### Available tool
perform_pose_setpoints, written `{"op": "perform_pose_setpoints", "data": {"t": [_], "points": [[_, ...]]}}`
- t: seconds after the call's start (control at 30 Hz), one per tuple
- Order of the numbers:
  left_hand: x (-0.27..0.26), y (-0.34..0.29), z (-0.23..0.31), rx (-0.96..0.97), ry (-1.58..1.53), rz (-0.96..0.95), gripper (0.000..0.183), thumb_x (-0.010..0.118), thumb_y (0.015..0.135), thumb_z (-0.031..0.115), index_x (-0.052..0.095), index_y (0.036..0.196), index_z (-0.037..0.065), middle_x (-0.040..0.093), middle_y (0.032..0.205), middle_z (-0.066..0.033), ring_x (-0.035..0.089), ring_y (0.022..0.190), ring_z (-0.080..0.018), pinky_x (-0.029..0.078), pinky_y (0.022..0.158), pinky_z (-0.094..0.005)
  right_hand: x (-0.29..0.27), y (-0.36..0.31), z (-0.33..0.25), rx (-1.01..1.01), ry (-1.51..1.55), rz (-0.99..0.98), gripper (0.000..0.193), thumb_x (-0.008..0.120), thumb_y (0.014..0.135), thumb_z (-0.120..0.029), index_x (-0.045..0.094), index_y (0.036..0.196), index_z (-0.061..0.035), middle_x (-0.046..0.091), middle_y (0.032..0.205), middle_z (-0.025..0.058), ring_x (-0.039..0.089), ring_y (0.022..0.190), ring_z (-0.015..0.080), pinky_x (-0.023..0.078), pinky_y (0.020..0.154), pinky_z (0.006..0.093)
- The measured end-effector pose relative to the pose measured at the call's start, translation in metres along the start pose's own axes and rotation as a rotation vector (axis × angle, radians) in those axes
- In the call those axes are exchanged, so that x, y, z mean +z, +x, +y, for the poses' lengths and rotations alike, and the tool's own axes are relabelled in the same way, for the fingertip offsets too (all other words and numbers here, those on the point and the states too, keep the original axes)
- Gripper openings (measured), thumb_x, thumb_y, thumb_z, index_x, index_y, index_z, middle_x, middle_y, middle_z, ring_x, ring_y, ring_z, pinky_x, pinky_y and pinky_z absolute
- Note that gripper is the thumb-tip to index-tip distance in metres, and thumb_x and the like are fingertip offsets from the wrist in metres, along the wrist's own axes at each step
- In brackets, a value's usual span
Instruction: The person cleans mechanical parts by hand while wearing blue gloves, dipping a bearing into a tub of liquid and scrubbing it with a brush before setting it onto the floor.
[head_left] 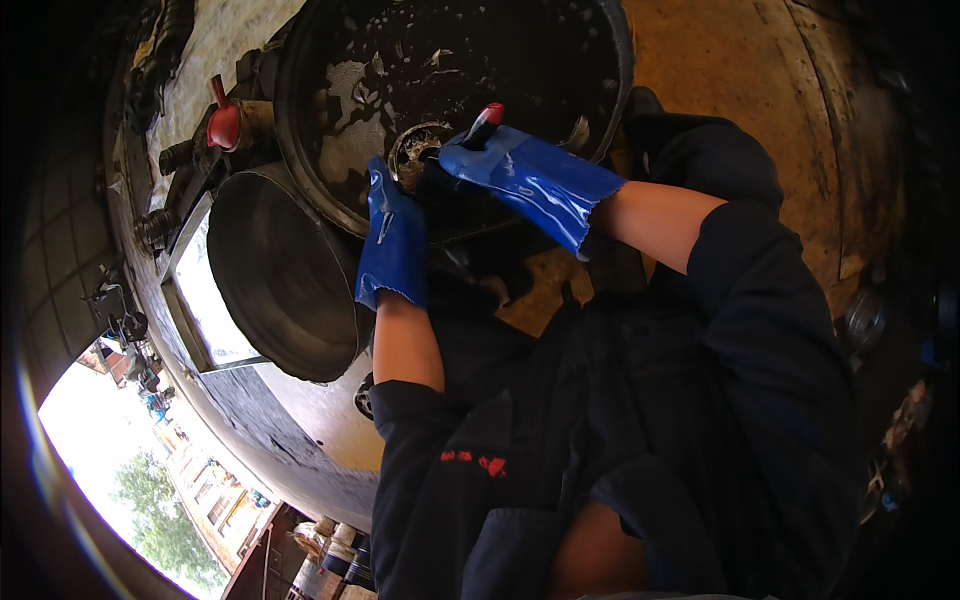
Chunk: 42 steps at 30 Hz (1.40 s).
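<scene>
Both my hands wear blue rubber gloves and work over a wide black basin (305,150) of dark liquid with pale froth. My left hand (395,235) is closed on the near left edge of a round, hollow metal part (415,150), greasy and ring-like at its rim. My right hand (520,175) comes in from the right, wrapped round a tool with a red-and-black handle (490,114). The red end sticks up past the thumb. The tool's working end is hidden at the part's opening, so its kind does not show.
A dark, round, bucket-like vessel (280,280) stands left of the basin. Beyond it, a red cup-like piece (224,126) sits by a dirty cylinder among metal parts. Stained brown floor (740,60) lies right of the basin, near my dark trouser leg.
</scene>
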<state>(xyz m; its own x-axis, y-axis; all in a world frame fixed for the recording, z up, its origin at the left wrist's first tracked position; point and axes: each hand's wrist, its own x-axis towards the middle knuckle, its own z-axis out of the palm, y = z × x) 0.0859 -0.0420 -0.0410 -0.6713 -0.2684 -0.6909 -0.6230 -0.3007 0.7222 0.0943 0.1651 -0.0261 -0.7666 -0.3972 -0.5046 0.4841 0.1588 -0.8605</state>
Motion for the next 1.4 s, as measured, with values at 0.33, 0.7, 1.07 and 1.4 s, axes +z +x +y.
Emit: {"op": "perform_pose_setpoints", "data": {"t": [0.33, 0.7, 1.07, 1.4], "points": [[0.014, 0.011, 0.002, -0.021, -0.111, 0.041, 0.057, 0.056, 0.104, 0.046, 0.061, 0.137, 0.0, 0.067, 0.134, -0.015, 0.064, 0.118, -0.0274, 0.052, 0.104, -0.0393, -0.021, -0.006, -0.041, 0.161, -0.248, 0.09, 0.042, 0.064, 0.095, -0.049, 0.074, 0.106, -0.0092, 0.069, 0.081, 0.0058, 0.067, 0.077, 0.0182, 0.055, 0.075, 0.0362], [-0.037, 0.042, -0.01, 0.326, 0.724, -0.013, 0.042, 0.055, 0.108, 0.024, 0.055, 0.14, -0.002, 0.066, 0.133, -0.0189, 0.066, 0.117, -0.0284, 0.055, 0.099, -0.0385, -0.007, 0.009, -0.034, 0.123, -0.635, 0.106, 0.03, 0.058, 0.094, -0.037, 0.073, 0.102, -0.0129, 0.074, 0.084, 0.0069, 0.071, 0.075, 0.0226, 0.058, 0.071, 0.0358], [0.014, 0.0, 0.01, 0.291, 0.679, -0.001, 0.061, 0.06, 0.103, 0.049, 0.065, 0.127, -0.007, 0.072, 0.116, -0.0229, 0.069, 0.107, -0.0322, 0.052, 0.094, -0.0378, -0.031, 0.027, -0.006, -0.501, -1.298, -0.122, 0.053, 0.058, 0.1, -0.032, 0.046, 0.151, -0.0271, 0.064, 0.139, 0.0106, 0.069, 0.113, 0.034, 0.058, 0.095, 0.0441], [0.052, -0.044, 0.022, 0.432, 0.9, 0.076, 0.067, 0.058, 0.101, 0.057, 0.066, 0.128, -0.005, 0.072, 0.119, -0.022, 0.067, 0.11, -0.032, 0.048, 0.1, -0.0393, -0.039, 0.04, -0.014, 0.1, -0.596, 0.125, 0.036, 0.064, 0.092, -0.045, 0.076, 0.103, -0.0128, 0.073, 0.081, 0.0093, 0.072, 0.078, 0.0286, 0.056, 0.075, 0.0401]]}}
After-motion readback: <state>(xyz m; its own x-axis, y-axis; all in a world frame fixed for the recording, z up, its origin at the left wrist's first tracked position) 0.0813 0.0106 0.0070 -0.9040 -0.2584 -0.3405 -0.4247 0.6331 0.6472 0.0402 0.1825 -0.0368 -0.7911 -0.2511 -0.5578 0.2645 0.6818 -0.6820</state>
